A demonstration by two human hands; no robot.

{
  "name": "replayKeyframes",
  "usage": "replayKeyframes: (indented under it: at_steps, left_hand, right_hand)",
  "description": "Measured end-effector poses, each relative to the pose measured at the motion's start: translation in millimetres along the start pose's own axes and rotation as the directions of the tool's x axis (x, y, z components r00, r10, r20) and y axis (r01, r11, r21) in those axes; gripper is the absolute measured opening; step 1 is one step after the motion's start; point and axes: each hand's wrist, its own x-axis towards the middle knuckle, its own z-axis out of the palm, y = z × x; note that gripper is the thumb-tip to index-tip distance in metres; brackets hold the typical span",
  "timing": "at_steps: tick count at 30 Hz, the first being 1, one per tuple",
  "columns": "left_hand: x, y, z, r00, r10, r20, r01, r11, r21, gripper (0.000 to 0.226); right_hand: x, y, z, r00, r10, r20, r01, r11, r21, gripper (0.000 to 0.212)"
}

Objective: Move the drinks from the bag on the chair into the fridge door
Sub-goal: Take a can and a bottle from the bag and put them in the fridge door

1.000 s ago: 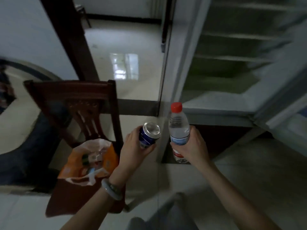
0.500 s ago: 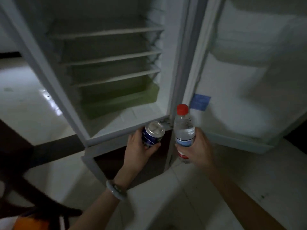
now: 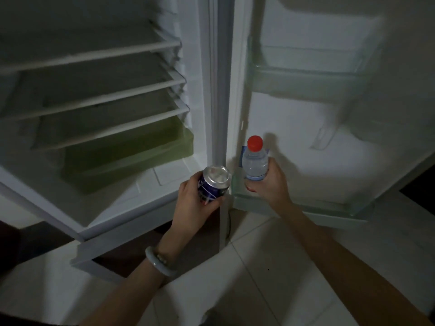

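Two drinks in my hands at the open fridge, none shelved yet.

From my head camera: my left hand (image 3: 188, 203) is wrapped around a blue drink can (image 3: 213, 184) with its silver top tilted toward me, and my right hand (image 3: 267, 184) grips a clear water bottle (image 3: 255, 162) with a red cap, upright, just in front of the fridge door (image 3: 306, 142). The bottom door shelf (image 3: 306, 208) sits just below the bottle and looks empty, as does the upper door bin (image 3: 306, 78), so I judge both drinks remain to be set in, and I cannot tell how many are left in the bag, which is out of view. The can's white markings and the bottle's blue label band are too blurred to read.
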Motion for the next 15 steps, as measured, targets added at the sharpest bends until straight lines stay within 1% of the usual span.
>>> replayKeyframes:
  at_steps: [4, 8, 11, 13, 15]
  left_hand:
    - [16, -6, 3, 1.0, 0.029, 0.004, -0.029, 0.999, 0.036, 0.076]
    - [26, -11, 5, 1.0, 0.03, 0.009, -0.03, 0.998, 0.055, 0.076]
    - [30, -15, 7, 0.999, 0.035, 0.021, -0.037, 0.997, 0.067, 0.075]
    - [32, -16, 8, 0.999, 0.038, 0.035, -0.04, 0.997, 0.069, 0.075]
    - [33, -17, 9, 0.997, 0.044, 0.058, -0.048, 0.996, 0.072, 0.074]
  right_hand:
    - [14, 14, 23, 0.998, 0.039, 0.044, -0.04, 0.998, 0.039, 0.045]
    - [24, 31, 35, 0.996, 0.049, 0.081, -0.053, 0.997, 0.05, 0.055]
    - [26, 39, 39, 0.997, 0.059, 0.059, -0.062, 0.996, 0.062, 0.057]
    - [26, 39, 42, 0.999, 0.035, 0.019, -0.036, 0.998, 0.048, 0.047]
    - [27, 38, 41, 0.999, 0.021, 0.024, -0.022, 0.999, 0.035, 0.035]
